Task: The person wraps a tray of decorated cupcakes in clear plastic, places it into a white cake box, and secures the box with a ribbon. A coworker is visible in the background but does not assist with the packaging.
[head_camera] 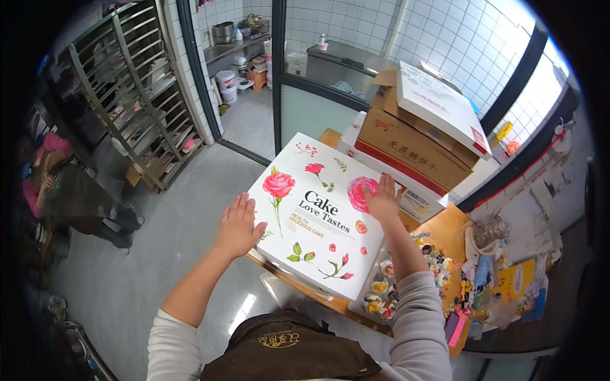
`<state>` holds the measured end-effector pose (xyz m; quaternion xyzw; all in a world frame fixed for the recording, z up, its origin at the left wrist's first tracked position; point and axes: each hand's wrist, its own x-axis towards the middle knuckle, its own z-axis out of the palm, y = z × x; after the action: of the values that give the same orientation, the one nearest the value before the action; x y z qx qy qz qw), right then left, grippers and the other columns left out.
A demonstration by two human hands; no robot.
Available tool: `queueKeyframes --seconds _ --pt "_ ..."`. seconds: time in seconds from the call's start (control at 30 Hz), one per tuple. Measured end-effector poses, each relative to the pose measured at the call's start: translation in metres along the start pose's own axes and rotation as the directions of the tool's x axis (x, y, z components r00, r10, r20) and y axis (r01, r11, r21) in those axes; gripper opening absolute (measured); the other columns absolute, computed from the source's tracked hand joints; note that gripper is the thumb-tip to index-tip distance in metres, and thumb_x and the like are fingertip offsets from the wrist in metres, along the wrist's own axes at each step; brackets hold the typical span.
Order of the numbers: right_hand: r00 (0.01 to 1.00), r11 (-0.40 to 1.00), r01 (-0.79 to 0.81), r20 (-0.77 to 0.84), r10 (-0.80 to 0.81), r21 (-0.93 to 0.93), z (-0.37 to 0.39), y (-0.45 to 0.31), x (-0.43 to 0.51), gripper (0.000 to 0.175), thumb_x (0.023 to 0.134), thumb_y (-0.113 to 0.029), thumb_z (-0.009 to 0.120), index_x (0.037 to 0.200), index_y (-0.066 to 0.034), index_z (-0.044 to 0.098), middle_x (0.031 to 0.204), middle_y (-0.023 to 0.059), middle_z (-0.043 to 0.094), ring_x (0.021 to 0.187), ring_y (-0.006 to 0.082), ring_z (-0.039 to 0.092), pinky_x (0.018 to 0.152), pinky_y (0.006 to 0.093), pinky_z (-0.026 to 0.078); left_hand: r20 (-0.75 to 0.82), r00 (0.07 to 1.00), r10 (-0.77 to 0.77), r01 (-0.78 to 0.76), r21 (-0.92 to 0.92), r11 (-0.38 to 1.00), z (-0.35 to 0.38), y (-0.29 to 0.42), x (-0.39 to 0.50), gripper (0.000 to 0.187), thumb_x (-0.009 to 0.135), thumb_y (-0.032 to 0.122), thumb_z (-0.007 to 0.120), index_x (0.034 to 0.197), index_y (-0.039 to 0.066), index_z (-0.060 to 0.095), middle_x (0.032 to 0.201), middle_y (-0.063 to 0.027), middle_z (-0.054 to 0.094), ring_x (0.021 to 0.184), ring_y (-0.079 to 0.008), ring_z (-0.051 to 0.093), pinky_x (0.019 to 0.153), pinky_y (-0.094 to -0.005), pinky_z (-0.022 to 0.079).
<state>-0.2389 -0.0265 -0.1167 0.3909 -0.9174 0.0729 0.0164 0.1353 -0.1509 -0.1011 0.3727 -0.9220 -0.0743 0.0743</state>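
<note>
A white cardboard cake box (310, 219) with printed roses and lettering lies at an angle on the wooden table (452, 224), its lid on. My left hand (239, 227) rests against the box's left edge, fingers extended and the thumb over the top. On the lid's right side, by a large printed rose, my right hand (383, 199) lies with its fingers spread. Decorated cupcakes (379, 285) sit close to the box's right side, partly hidden by my right forearm.
Behind the cake box, a brown carton (410, 150) and a flat white box (438, 107) are stacked. Small toy figures (441, 266) and packaging cover the table's right part. A metal tray rack (138, 95) stands back left. A person (76, 190) in an apron is at far left.
</note>
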Motion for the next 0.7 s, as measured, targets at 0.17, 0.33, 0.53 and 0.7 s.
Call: queueKeyframes --seconds 0.17,0.33,0.53,0.7 --pt "0.997 0.996 -0.076 -0.017 0.077 0.046 0.005 -0.033 0.040 0.086 0.087 -0.062 0.032 0.143 0.0018 0.018 0.152 0.0149 0.013 0.141 0.0240 0.008 0.113 0.0429 0.006 0.025 1.000 -0.012 0.012 -0.004 1.000 0.000 0.002 0.000 0.069 0.090 0.043 0.043 0.139 -0.003 0.027 0.148 -0.0214 0.019 0.138 -0.0325 0.018 0.110 -0.0475 0.017" --pt "0.994 0.994 0.103 0.039 -0.105 0.036 0.010 -0.101 0.030 0.086 0.087 -0.063 0.031 0.144 -0.0002 0.018 0.152 0.0135 0.013 0.141 0.0229 0.008 0.113 0.0427 0.006 0.025 1.000 -0.001 0.001 0.007 1.000 0.006 -0.001 0.002 0.066 0.091 0.039 0.041 0.140 -0.002 0.025 0.149 -0.0199 0.017 0.138 -0.0324 0.016 0.110 -0.0471 0.016" --pt "0.849 0.846 0.526 0.002 -0.528 0.081 0.014 -0.166 -0.050 0.085 0.087 -0.061 0.035 0.141 0.0032 0.023 0.149 0.0166 0.021 0.140 0.0261 0.015 0.112 0.0451 0.011 0.015 0.999 0.029 -0.030 0.021 0.999 0.003 -0.002 0.003 0.063 0.092 0.036 0.039 0.140 -0.002 0.025 0.149 -0.0198 0.017 0.138 -0.0327 0.016 0.110 -0.0469 0.016" --pt "0.668 0.651 0.738 -0.064 -0.741 0.177 -0.001 -0.165 -0.136 0.084 0.085 -0.061 0.041 0.137 0.0046 0.031 0.145 0.0190 0.028 0.138 0.0291 0.021 0.111 0.0462 0.013 0.002 0.999 0.034 -0.034 -0.001 0.999 0.004 -0.004 0.003 0.063 0.090 0.036 0.040 0.139 -0.002 0.027 0.148 -0.0214 0.019 0.138 -0.0333 0.019 0.110 -0.0471 0.017"
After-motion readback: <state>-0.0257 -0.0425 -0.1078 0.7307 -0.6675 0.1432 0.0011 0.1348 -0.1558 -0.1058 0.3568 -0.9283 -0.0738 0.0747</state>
